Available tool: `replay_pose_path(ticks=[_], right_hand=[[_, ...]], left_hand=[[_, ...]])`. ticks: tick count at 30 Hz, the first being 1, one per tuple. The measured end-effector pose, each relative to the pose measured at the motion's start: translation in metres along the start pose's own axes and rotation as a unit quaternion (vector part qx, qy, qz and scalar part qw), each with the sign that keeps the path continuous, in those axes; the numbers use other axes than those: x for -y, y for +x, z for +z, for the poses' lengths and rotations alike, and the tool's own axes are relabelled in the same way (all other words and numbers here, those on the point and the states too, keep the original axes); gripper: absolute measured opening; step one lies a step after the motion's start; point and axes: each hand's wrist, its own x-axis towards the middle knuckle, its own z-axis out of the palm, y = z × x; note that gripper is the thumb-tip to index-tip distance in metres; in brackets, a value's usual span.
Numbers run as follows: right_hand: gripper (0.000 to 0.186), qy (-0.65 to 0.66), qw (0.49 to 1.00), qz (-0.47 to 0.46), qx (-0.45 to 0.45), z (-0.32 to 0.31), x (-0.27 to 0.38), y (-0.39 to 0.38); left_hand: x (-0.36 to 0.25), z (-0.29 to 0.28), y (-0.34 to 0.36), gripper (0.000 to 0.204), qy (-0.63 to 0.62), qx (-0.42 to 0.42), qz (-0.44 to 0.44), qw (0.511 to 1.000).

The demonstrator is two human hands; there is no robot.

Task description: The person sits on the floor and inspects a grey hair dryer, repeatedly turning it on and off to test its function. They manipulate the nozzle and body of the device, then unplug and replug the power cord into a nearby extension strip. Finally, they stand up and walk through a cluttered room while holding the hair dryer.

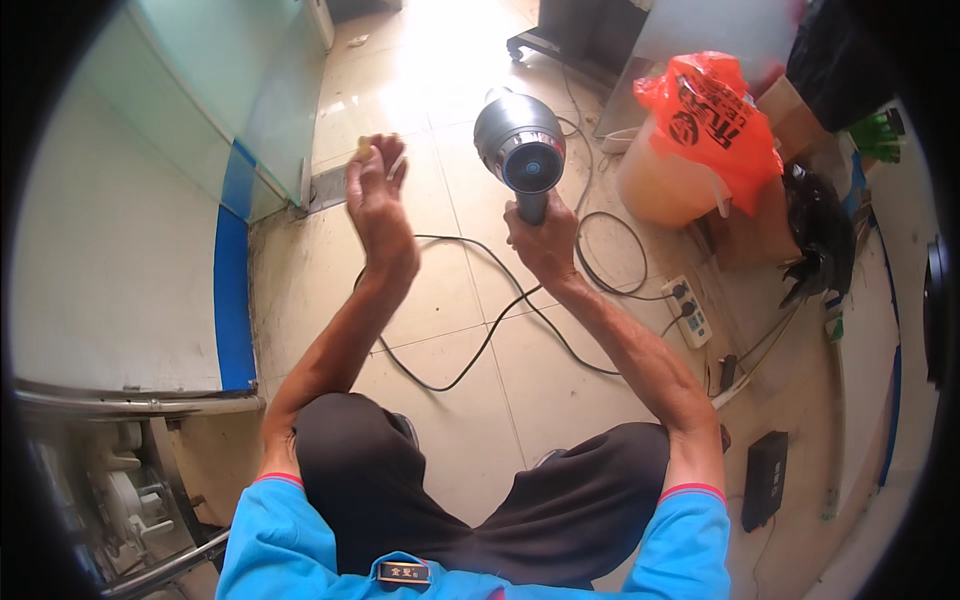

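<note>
Raised at centre-left, my left hand [383, 210] has its fingers curled, with a small yellowish thing [365, 148] at the thumb tip, too small to name. My right hand [542, 235] grips the handle of a dark grey hair dryer [508, 128], held upright, its round back end with a blue ring facing me. Below both hands a black cord [450, 388] loops loosely across the tiles. My bent knees in dark trousers are in the lower middle.
Tiled floor [420, 300]; frosted glass and white panels [115, 260] at left, metal frame [135, 490] lower left. At right, a bucket [650, 190] under a red plastic bag [705, 120], cardboard, black bags [815, 235], power strip [688, 315], black box [765, 475]. Wheeled dark item [570, 30] at back.
</note>
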Motion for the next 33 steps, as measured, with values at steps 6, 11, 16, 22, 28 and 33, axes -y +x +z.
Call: replay_pose_path(ticks=[6,11,16,22,28,33], right_hand=[[0.017,-0.169,0.972,-0.163,-0.025,0.028,0.014,0.005],[0.016,-0.172,0.976,-0.128,0.022,0.048,0.013,0.006],[0.022,-0.161,0.98,-0.112,0.037,0.048,0.015,0.007],[0.016,-0.193,0.97,-0.146,0.033,0.03,0.02,-0.003],[0.021,-0.172,0.974,-0.148,0.025,0.011,0.016,-0.011],[0.02,-0.165,0.974,-0.152,0.014,0.002,0.007,-0.015]], left_hand=[[0.017,-0.026,0.004,0.071,-0.117,0.008,-0.231,0.966],[0.024,-0.037,0.008,0.06,-0.122,-0.021,-0.301,0.945],[0.03,-0.048,0.01,0.062,-0.114,-0.021,-0.342,0.932],[0.034,-0.044,0.001,0.065,-0.112,0.016,-0.347,0.931],[0.028,-0.035,-0.01,0.062,-0.099,0.016,-0.349,0.932],[0.036,-0.028,-0.018,0.059,-0.062,0.048,-0.344,0.936]])
